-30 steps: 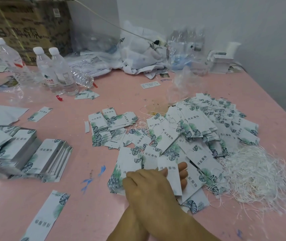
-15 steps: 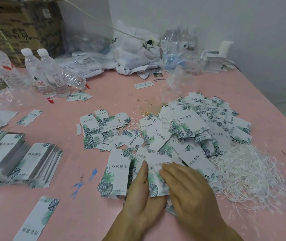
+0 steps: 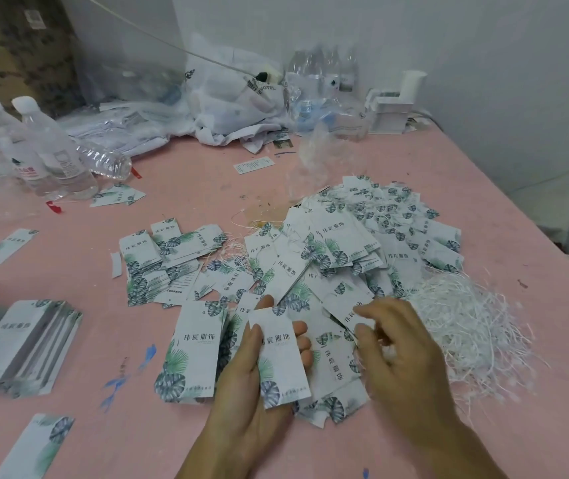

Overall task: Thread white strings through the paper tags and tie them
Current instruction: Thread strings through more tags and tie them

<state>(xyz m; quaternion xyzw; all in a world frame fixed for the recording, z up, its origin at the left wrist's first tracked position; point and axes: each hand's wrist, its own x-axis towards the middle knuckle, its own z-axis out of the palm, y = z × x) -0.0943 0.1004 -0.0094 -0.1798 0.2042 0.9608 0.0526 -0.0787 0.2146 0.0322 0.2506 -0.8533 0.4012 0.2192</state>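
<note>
Your left hand [image 3: 252, 385] grips one white leaf-print paper tag [image 3: 281, 357] near you on the pink worktop [image 3: 207, 188], while your right hand [image 3: 400, 354], fingers loosely open, hovers beside the tangled white strings [image 3: 469, 326].

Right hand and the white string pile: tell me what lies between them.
In the head view, the right hand hovers over loose paper tags; beyond its fingers only a narrow strip of pink table shows before the white string pile.

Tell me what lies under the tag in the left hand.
Under the tag are the left hand fingers holding it, then more tags on the pink table. Whatever is directly beneath the palm is covered.
</note>
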